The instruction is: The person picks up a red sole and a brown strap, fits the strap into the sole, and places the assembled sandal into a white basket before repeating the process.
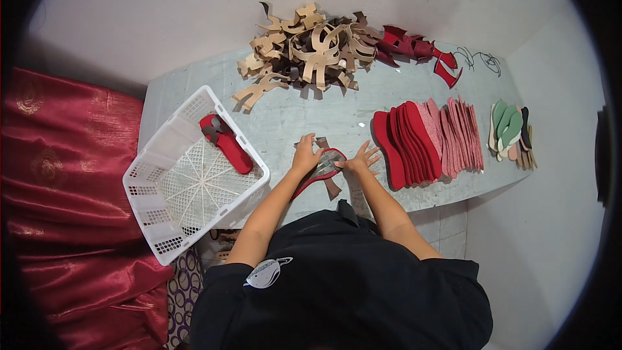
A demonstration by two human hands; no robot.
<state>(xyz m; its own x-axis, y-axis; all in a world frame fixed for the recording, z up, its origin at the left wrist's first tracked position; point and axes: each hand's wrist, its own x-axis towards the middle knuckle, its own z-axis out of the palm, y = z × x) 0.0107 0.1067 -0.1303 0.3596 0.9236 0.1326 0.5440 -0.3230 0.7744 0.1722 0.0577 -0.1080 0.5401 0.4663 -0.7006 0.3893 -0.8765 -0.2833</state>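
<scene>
Though perhaps lettered, logo (267, 273) (below strap (335, 153))

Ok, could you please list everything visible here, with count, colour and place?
table: one, grey, centre
basket: one, white, table's left edge
sole in basket: one, red with dark strap
strap pile: many, tan and brown, far side
dark red straps: several, right of pile
insole row: many, red then pink, right side
insole stack: several, green, pale, black, far right
cloth: one, red, left of table
sole with straps: one, red and brown, under the hands
left hand: one, on that sole
right hand: one, fingers spread, on that sole
</scene>
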